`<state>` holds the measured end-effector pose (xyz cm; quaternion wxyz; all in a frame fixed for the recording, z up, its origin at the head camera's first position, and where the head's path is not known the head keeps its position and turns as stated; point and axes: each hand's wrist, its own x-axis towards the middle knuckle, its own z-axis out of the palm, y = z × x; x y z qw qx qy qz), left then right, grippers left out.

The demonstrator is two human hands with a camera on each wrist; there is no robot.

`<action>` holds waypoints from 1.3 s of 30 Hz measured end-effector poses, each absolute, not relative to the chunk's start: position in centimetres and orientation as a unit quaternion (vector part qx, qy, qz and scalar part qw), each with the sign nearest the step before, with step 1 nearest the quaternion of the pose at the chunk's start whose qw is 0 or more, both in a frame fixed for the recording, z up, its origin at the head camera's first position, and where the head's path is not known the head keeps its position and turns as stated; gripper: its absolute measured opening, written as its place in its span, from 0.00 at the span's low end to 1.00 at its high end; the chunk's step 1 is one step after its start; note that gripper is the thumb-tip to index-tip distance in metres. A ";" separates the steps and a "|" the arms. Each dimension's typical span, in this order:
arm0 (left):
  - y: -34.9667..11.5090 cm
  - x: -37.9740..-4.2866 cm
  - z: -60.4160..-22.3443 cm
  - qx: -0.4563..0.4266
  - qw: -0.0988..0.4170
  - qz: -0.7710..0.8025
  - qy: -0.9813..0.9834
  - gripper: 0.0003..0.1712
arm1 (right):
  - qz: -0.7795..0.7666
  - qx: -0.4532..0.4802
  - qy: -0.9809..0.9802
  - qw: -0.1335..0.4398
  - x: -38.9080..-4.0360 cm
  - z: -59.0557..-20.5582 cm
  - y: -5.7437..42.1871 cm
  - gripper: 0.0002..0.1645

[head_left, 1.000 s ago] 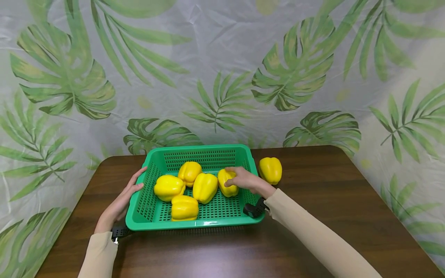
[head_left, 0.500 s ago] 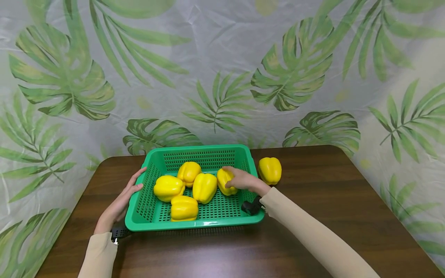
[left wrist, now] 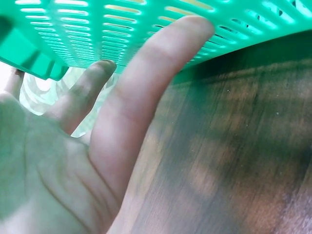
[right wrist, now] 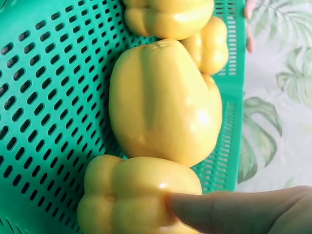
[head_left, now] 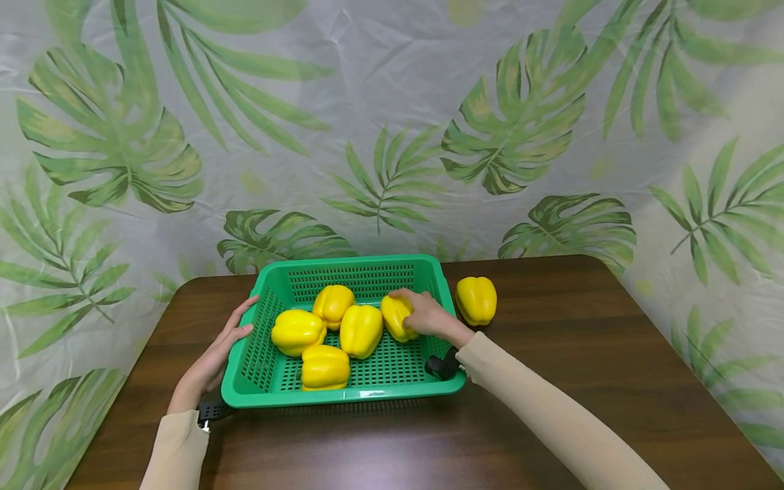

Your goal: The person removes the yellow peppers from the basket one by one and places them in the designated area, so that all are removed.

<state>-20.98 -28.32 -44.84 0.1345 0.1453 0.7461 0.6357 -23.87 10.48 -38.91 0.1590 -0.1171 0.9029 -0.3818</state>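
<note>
A green plastic basket (head_left: 294, 399) with slotted walls stands on the table, holding several yellow bell peppers. Inside its right part, my right hand (head_left: 433, 317) grips one yellow bell pepper (head_left: 394, 321). The right wrist view shows the thumb (right wrist: 229, 208) pressed against that pepper; the other fingers are hidden there. A neighbouring pepper (right wrist: 163, 105) lies right beside it. At the basket's left side is my left hand (head_left: 213, 355), its fingertips against the outer wall. In the left wrist view its fingers (left wrist: 131, 107) are extended toward the slotted wall (left wrist: 117, 29).
Another yellow bell pepper (head_left: 476, 301) lies on the brown wooden table (head_left: 588, 354), just outside the basket's right wall. Behind the table hangs a leaf-patterned cloth (head_left: 392, 122). Dark cameras sit at both wrists.
My right hand and the pepper in it have shifted slightly left, toward the middle pepper. The left hand and the basket stay in place.
</note>
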 end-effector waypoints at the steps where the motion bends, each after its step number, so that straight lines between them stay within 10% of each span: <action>1: -28.3 -21.0 -44.8 0.145 0.134 0.636 0.746 0.32 | -0.380 -0.119 0.903 0.157 -23.8 -38.9 10.5 0.38; 39: -28.3 -20.7 -44.9 0.145 0.137 0.636 0.746 0.32 | -0.513 -0.161 0.831 0.141 -22.1 -35.7 13.7 0.36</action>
